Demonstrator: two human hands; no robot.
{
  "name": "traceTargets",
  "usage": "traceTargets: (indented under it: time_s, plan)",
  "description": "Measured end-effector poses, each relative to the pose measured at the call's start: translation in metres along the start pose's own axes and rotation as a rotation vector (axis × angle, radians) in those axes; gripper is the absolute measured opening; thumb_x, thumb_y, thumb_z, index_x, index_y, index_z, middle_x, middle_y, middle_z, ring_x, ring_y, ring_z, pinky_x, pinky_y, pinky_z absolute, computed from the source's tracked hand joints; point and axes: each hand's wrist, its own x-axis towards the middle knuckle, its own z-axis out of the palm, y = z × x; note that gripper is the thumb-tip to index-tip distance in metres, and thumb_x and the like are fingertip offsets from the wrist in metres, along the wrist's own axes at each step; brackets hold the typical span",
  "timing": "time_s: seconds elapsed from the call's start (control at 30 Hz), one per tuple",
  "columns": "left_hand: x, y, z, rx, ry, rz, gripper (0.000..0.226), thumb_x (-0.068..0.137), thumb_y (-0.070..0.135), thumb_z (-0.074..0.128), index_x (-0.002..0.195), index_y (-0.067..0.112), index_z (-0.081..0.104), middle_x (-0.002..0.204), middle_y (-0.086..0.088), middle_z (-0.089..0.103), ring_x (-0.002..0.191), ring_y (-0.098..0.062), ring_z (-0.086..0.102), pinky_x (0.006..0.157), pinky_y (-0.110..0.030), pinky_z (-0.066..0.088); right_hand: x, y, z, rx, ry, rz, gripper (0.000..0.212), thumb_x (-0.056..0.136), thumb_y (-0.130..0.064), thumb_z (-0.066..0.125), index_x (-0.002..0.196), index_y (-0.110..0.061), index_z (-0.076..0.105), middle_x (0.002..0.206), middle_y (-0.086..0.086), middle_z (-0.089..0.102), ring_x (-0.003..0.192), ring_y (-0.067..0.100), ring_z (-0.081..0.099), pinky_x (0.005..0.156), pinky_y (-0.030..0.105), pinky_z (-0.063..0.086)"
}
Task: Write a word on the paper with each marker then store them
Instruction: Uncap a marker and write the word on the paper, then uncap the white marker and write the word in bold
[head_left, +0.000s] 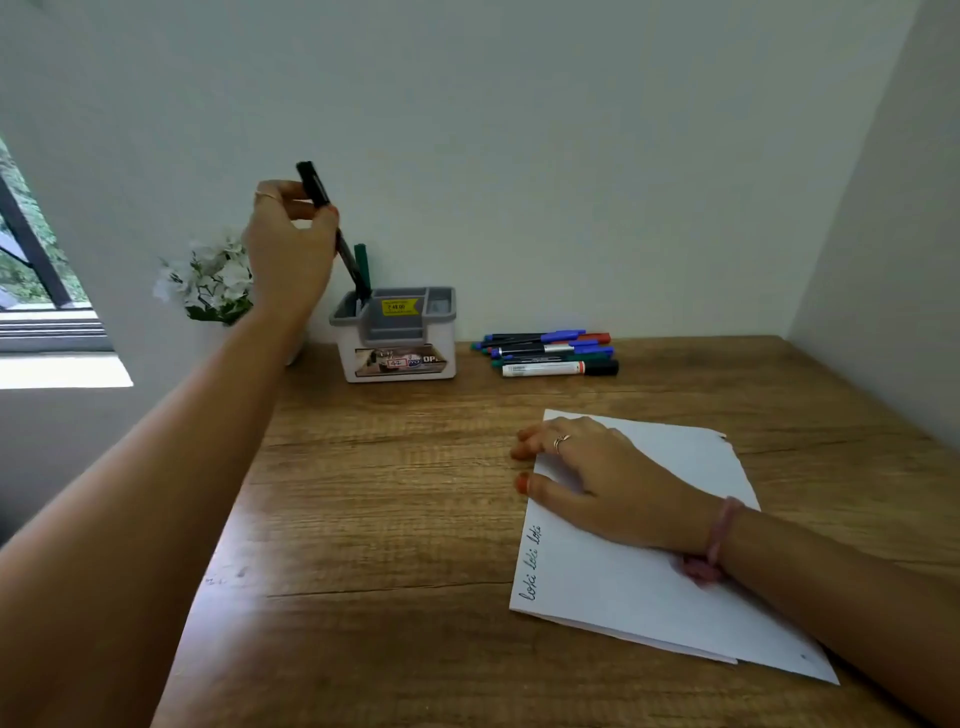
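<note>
black marker (318, 189) up in the left hand (288, 244), pinched between thumb and fingers, tilted, its lower end dipping into the left compartment of the grey-and-white organizer (397, 338) by the wall. a green marker (362, 267) stood upright in that same compartment. right hand (587, 475) lay flat and relaxed on the paper (649, 587), pressing it to the wooden desk (389, 519). three handwritten words ran along the sheet's left edge. loose markers (548, 353) waited in a row right of the organizer, white flowers (213, 278) to its left.
</note>
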Motion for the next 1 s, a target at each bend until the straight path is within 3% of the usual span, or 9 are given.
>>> traceTargets:
  time_s: [0.13,0.27,0.37,0.53,0.7,0.83,0.9,1.0]
  plan:
    - [0.021,-0.020,0.004,0.115,0.052,0.013,0.033,0.088,0.027,0.053,0.113,0.007,0.048,0.099,-0.001,0.057,0.095,-0.023,0.062,0.082,-0.046,0.054,0.001,0.002,0.003,0.008,0.018,-0.014,0.038,0.092,-0.046,0.048,0.126,-0.030,0.051,0.135,-0.012,0.049,0.124,0.006,0.040,0.104,0.031,0.031]
    - [0.028,-0.036,0.017,0.283,-0.008,0.051,0.033,0.092,0.021,0.052,0.115,-0.002,0.048,0.108,-0.018,0.062,0.098,-0.029,0.060,0.081,-0.029,0.047,0.003,0.005,0.005,0.007,0.027,-0.016,0.037,0.091,-0.048,0.048,0.125,-0.033,0.052,0.136,-0.015,0.048,0.124,0.003,0.039,0.104,0.029,0.030]
    - [0.029,-0.045,0.023,0.390,-0.072,0.001,0.033,0.091,0.020,0.054,0.115,-0.003,0.050,0.112,-0.022,0.061,0.103,-0.032,0.058,0.080,-0.032,0.043,0.003,0.005,0.006,-0.005,0.033,-0.018,0.038,0.091,-0.049,0.048,0.126,-0.034,0.051,0.138,-0.016,0.046,0.125,0.001,0.037,0.104,0.027,0.028]
    - [0.028,-0.058,0.024,0.581,-0.248,-0.056,0.021,0.086,0.018,0.059,0.087,-0.003,0.064,0.089,-0.024,0.067,0.076,-0.027,0.059,0.072,-0.033,0.046,0.003,0.004,0.007,-0.019,0.035,-0.017,0.037,0.092,-0.047,0.047,0.126,-0.033,0.051,0.135,-0.016,0.047,0.124,0.002,0.038,0.102,0.026,0.028]
    - [0.026,-0.059,0.026,0.606,-0.304,-0.044,0.031,0.085,0.019,0.065,0.099,-0.008,0.066,0.097,-0.025,0.067,0.078,-0.025,0.056,0.071,-0.029,0.041,0.003,0.005,0.007,-0.023,0.022,-0.006,0.045,0.087,-0.055,0.040,0.125,-0.033,0.051,0.135,-0.016,0.047,0.123,0.002,0.038,0.103,0.029,0.030]
    - [0.023,-0.062,0.027,0.610,-0.243,-0.051,0.041,0.081,0.023,0.071,0.108,-0.004,0.057,0.105,-0.022,0.059,0.099,-0.030,0.056,0.082,-0.035,0.043,0.003,0.003,0.007,-0.019,0.019,0.000,0.049,0.084,-0.056,0.036,0.125,-0.033,0.052,0.135,-0.016,0.047,0.123,0.003,0.038,0.104,0.030,0.030]
    - [0.016,-0.059,0.029,0.562,-0.176,0.016,0.051,0.082,0.021,0.070,0.120,-0.003,0.048,0.119,-0.022,0.052,0.109,-0.030,0.052,0.090,-0.035,0.043,0.003,0.003,0.007,-0.016,0.019,-0.001,0.049,0.084,-0.056,0.037,0.124,-0.033,0.052,0.134,-0.015,0.048,0.123,0.003,0.039,0.103,0.031,0.031]
    - [-0.006,-0.040,0.042,0.507,-0.172,0.285,0.040,0.088,0.020,0.061,0.121,0.003,0.047,0.120,-0.017,0.046,0.098,-0.017,0.049,0.089,-0.027,0.043,0.003,0.002,0.006,-0.015,0.016,-0.007,0.045,0.087,-0.053,0.041,0.124,-0.031,0.052,0.134,-0.013,0.049,0.122,0.005,0.040,0.104,0.033,0.032]
